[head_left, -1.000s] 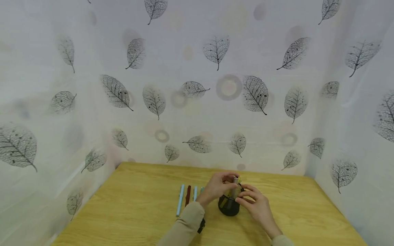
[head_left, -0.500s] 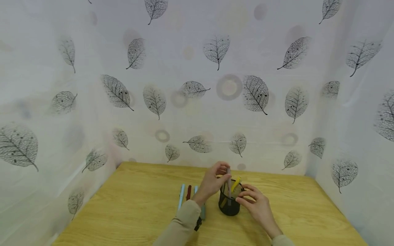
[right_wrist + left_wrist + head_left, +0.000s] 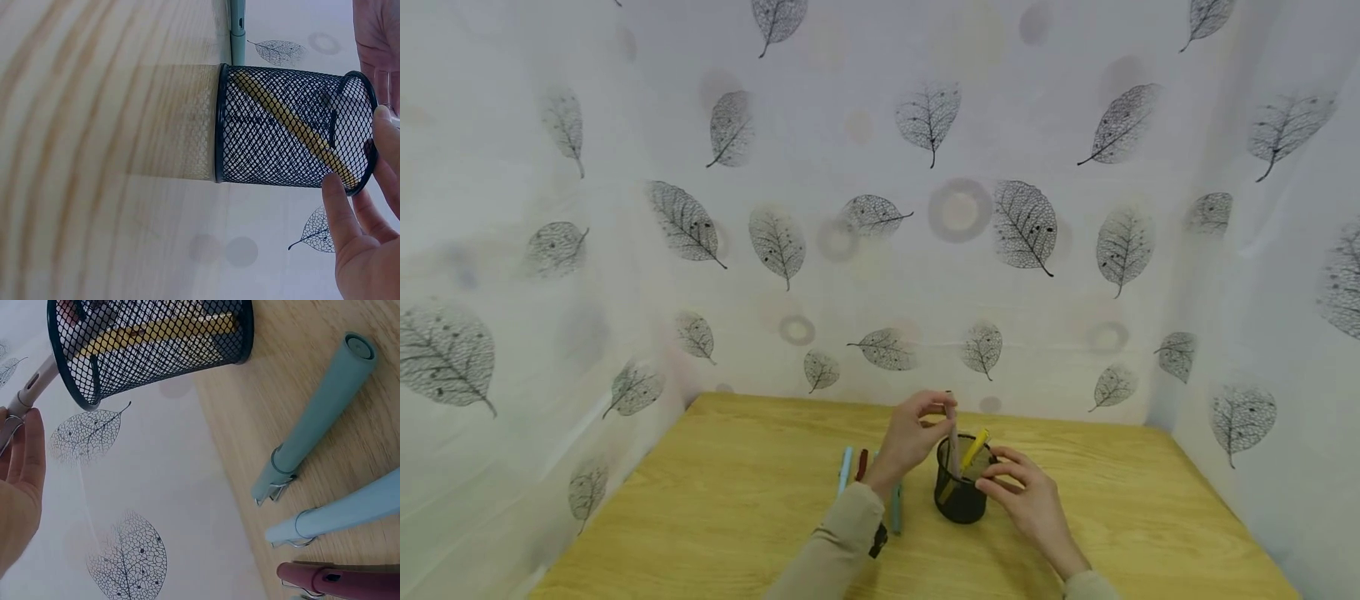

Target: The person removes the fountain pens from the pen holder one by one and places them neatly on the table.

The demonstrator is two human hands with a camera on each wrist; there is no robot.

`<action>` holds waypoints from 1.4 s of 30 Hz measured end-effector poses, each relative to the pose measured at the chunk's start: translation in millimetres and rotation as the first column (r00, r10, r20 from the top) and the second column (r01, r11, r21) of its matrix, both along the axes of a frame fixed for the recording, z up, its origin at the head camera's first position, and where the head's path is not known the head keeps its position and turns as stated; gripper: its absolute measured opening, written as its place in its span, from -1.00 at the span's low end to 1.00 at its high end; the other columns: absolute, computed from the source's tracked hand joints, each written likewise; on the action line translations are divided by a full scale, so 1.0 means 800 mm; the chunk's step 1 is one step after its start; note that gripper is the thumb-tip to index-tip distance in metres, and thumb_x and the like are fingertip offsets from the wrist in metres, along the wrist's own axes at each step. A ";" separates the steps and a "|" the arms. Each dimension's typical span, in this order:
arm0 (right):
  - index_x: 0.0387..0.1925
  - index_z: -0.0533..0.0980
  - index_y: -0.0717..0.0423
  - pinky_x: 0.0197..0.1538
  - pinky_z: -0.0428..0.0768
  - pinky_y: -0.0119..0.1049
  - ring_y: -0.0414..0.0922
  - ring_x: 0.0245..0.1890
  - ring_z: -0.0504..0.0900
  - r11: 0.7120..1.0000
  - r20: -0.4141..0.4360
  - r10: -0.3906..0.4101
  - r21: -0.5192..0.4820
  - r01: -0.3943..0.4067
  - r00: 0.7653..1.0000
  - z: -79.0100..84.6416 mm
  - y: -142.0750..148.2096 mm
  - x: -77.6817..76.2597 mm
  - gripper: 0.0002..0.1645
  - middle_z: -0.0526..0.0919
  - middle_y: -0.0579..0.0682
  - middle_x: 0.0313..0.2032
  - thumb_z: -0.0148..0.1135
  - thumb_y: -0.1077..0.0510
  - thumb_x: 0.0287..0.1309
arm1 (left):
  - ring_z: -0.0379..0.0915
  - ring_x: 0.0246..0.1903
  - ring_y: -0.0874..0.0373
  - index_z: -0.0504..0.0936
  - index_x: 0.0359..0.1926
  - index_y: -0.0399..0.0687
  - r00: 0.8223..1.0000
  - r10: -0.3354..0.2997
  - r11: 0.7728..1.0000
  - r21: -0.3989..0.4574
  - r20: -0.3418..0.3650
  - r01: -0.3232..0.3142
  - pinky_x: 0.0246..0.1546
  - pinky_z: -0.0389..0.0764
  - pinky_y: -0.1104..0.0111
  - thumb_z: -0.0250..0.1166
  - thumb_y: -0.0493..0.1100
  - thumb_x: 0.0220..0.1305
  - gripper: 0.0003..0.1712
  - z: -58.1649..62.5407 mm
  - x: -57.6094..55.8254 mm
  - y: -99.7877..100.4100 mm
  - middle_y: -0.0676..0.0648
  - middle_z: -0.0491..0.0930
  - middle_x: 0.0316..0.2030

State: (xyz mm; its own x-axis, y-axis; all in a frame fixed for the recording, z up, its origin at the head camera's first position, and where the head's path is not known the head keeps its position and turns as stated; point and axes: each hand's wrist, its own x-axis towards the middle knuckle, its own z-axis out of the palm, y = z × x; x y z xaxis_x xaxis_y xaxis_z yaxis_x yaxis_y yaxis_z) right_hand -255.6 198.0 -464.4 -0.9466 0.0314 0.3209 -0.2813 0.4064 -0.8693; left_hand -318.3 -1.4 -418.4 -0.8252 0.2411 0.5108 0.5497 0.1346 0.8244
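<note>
My left hand (image 3: 912, 435) pinches a greyish-pink pen (image 3: 953, 446) near its clip end. The pen leans, its lower part inside the black mesh pen holder (image 3: 961, 503). Beside it in the holder, a yellow pen (image 3: 975, 449) slants toward the right rim; through the mesh it shows as a long diagonal in the right wrist view. My right hand (image 3: 1028, 504) holds the holder at its right rim with thumb and fingers. The holder stands upright on the table.
Left of the holder lie a green pen (image 3: 319, 419), a light blue pen (image 3: 350, 509) and a dark red pen (image 3: 350, 582). Another light blue pen (image 3: 846, 468) lies farther left, partly behind my sleeve. A leaf-patterned sheet (image 3: 880, 283) encloses the wooden table (image 3: 737, 500).
My left hand has moved left and slightly up with the greyish-pink pen, which now stands apart from the yellow pen at the holder's left side. My right hand stays at the rim.
</note>
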 end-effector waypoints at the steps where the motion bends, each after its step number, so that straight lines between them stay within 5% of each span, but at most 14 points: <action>1: -0.29 0.69 0.21 -0.04 0.70 -0.25 0.16 0.20 0.52 1.000 -0.002 0.000 -0.002 0.000 1.000 -0.001 0.001 -0.001 -0.81 0.52 0.14 0.22 0.46 0.20 0.03 | 0.61 -0.04 0.09 0.65 0.00 0.06 1.000 0.001 1.000 0.008 -0.001 -0.001 -0.13 0.66 0.38 0.34 -0.31 0.25 -0.68 0.001 0.000 -0.001 -0.04 0.61 0.03; 13: -0.33 0.68 0.21 -0.05 0.70 -0.28 0.14 0.16 0.55 0.999 -0.019 0.013 -0.044 -0.013 1.000 -0.009 0.003 -0.005 -0.81 0.54 0.11 0.19 0.49 0.21 -0.02 | 0.59 0.02 -0.10 0.61 0.06 -0.04 0.998 0.055 0.978 0.201 0.008 -0.056 -0.11 0.69 0.36 0.35 -0.37 0.20 -0.60 0.009 -0.003 -0.023 -0.14 0.57 0.09; 23: -0.35 0.68 0.18 -0.03 0.69 -0.29 0.13 0.19 0.53 0.999 0.012 0.004 -0.041 -0.003 1.000 -0.006 0.000 -0.003 -0.85 0.53 0.11 0.21 0.48 0.22 0.00 | 0.57 -0.01 -0.23 0.58 0.06 -0.23 0.999 0.027 0.934 0.355 0.028 -0.035 -0.11 0.70 0.32 0.35 -0.47 0.14 -0.57 0.006 -0.005 -0.048 -0.24 0.59 -0.02; 27: -0.37 0.68 0.16 -0.04 0.69 -0.29 0.13 0.18 0.53 0.999 0.007 -0.003 -0.041 0.003 1.000 -0.005 0.002 -0.002 -0.86 0.54 0.11 0.20 0.48 0.22 -0.01 | 0.60 -0.08 -0.13 0.55 0.05 -0.32 0.999 0.008 0.925 0.380 0.032 -0.019 -0.12 0.70 0.31 0.36 -0.48 0.13 -0.57 0.002 -0.007 -0.056 -0.22 0.60 -0.07; 42: -0.37 0.67 0.17 -0.07 0.70 -0.30 0.14 0.16 0.55 0.999 -0.012 -0.003 -0.051 0.003 1.000 -0.004 0.000 0.000 -0.85 0.56 0.11 0.17 0.49 0.24 -0.03 | 0.63 -0.13 0.08 0.52 0.07 -0.37 0.968 -0.040 0.921 0.385 0.250 -0.061 -0.08 0.69 0.30 0.35 -0.54 0.07 -0.51 -0.017 -0.005 -0.092 -0.22 0.64 -0.08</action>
State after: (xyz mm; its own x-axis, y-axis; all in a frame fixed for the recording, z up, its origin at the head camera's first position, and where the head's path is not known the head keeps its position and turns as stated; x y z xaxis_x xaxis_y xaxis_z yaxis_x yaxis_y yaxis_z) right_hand -255.7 198.3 -467.7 -0.9426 0.0507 0.3300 -0.2905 0.3627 -0.8854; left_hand -322.2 -75.0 -432.2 -0.9385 0.0570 0.3406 0.3214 -0.2173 0.9217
